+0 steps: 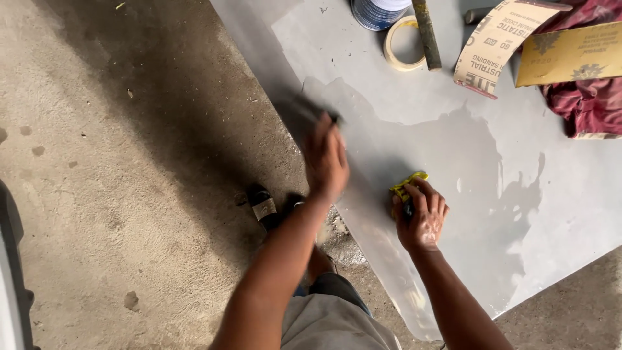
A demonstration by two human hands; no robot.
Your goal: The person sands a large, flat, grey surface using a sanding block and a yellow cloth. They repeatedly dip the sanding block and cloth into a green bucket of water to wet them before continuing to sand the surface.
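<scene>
Head view, looking down. Left hand [326, 159], near centre: fingers extended and held together, pressed onto a dark pad [310, 111] on the grey panel [570, 194]; the pad is blurred, so its kind cannot be told. Right hand [421, 217], at 4 o'clock from the left hand: fingers curled and clamped on one yellow sponge [407, 184], which rests on the panel's wet patch [479, 162]. At 12 o'clock on the panel: one tin can [379, 11], one roll of masking tape [403, 45], one dark stick [426, 32]. At 1–2 o'clock: two sandpaper sheets [495, 45], one dark red cloth [586, 104]. At 7 o'clock from the left hand: the person's foot in a sandal [264, 207] on the concrete floor [116, 162].
</scene>
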